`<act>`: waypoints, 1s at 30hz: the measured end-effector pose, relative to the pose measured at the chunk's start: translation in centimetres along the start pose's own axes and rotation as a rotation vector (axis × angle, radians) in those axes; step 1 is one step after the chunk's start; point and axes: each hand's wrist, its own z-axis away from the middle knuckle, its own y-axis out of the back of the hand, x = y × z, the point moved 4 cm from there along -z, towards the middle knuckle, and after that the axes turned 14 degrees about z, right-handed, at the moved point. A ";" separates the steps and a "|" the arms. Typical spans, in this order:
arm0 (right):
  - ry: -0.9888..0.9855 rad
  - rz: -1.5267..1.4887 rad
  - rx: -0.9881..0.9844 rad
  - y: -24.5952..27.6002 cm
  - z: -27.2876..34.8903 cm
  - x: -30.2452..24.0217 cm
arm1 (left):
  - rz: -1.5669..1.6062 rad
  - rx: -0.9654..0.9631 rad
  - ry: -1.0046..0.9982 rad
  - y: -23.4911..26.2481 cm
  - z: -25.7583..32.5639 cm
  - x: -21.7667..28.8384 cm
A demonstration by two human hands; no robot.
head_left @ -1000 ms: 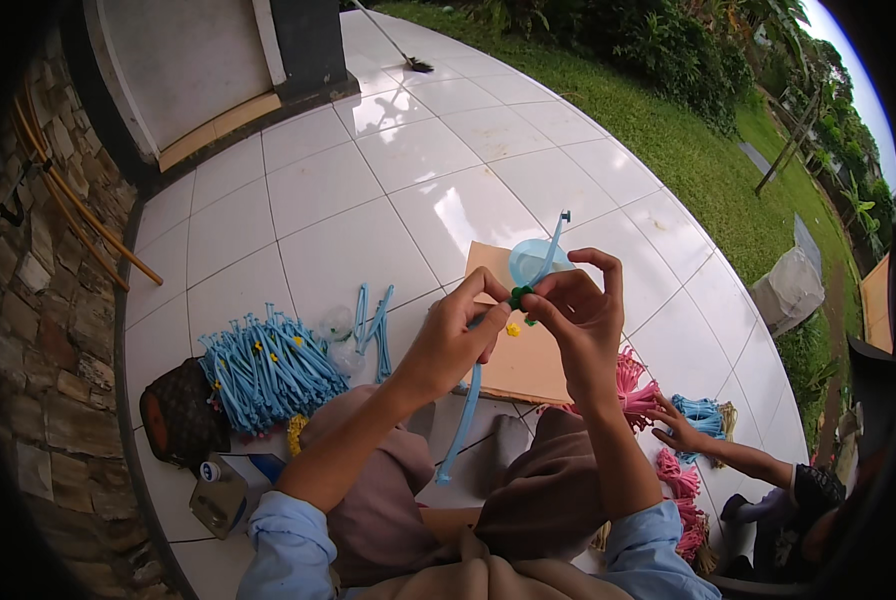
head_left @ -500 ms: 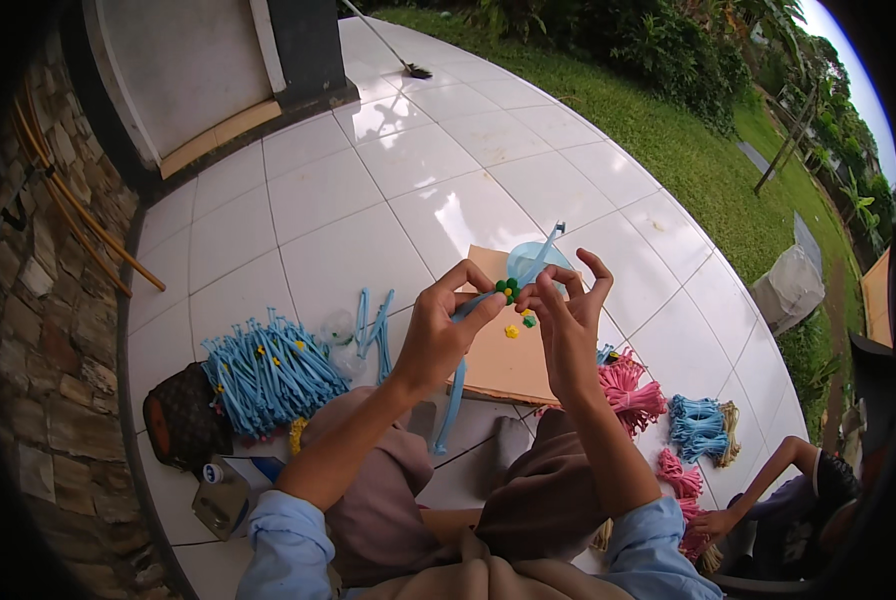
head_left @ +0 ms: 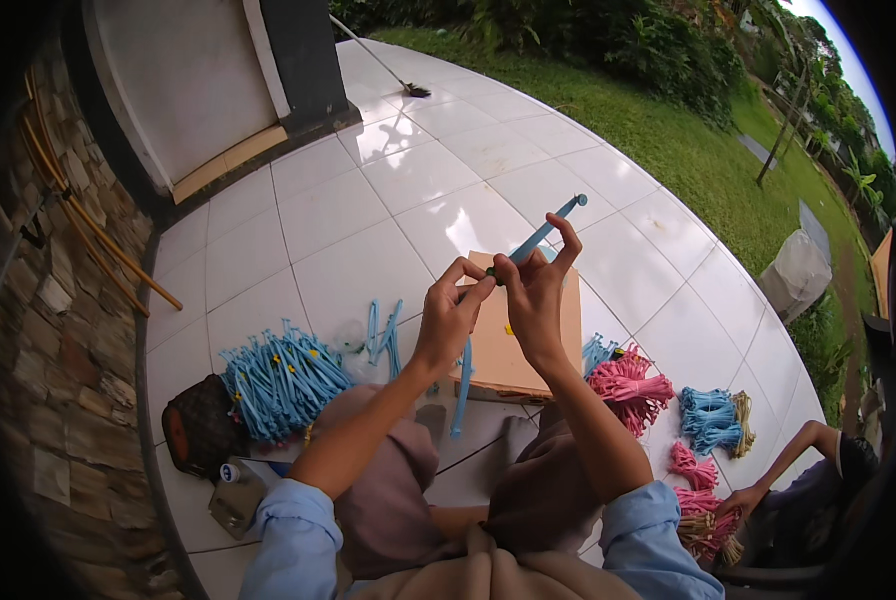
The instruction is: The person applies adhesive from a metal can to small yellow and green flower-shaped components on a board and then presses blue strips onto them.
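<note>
Over a cardboard box (head_left: 518, 367), my two hands meet around a light-blue cord (head_left: 545, 237). My left hand (head_left: 450, 318) pinches the cord by a small dark green bead cluster (head_left: 492, 272), mostly covered by fingertips. My right hand (head_left: 536, 305) is closed on the cord just beside it, index finger raised along the upper part. The cord's knobbed end points up and right; its other end dangles below my left hand. On the box lies a small yellow piece (head_left: 509, 329), partly behind my right hand.
Left of my legs are a heap of blue cords (head_left: 283, 385), a brown bag (head_left: 203, 425) and a grey-beige container (head_left: 236, 500). To the right lie pink cord bundles (head_left: 630, 390) and a blue bundle (head_left: 710, 420). Another person's hand (head_left: 743, 503) touches bundles at lower right.
My right hand has shifted left against my left hand, and its fingers have closed in. The cord's upper end now reaches farther up and right. The green beads are more covered.
</note>
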 end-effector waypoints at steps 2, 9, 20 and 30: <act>0.012 0.000 0.001 -0.4 -0.4 0.3 | -0.048 -0.024 0.033 0.7 -0.2 -0.3; -0.015 0.025 0.053 2.2 -0.6 -0.1 | -0.409 -0.298 0.016 1.7 -0.6 0.0; -0.376 0.337 -0.581 0.4 0.1 7.8 | 0.080 -0.204 -0.469 3.7 0.5 7.5; -0.147 -0.104 -1.033 -14.9 6.0 1.5 | 0.428 0.168 -0.309 14.2 -1.5 5.1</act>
